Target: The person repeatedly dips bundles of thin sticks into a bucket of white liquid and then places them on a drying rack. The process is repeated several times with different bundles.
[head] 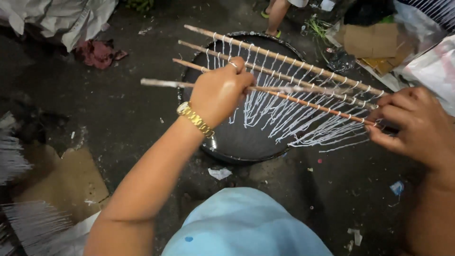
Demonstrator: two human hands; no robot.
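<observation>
Pale blue cloth [246,223] sits below the black round pan [237,142], over which the left hand [220,92] clenches and the right hand [412,121] pinches the thin sticks [294,92] (four, I think), so any slackening might tangle those white dangling threads [284,118].

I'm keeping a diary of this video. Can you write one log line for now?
left hand: grips sticks | right hand: grips other end | white strings: hanging over black pan
</observation>
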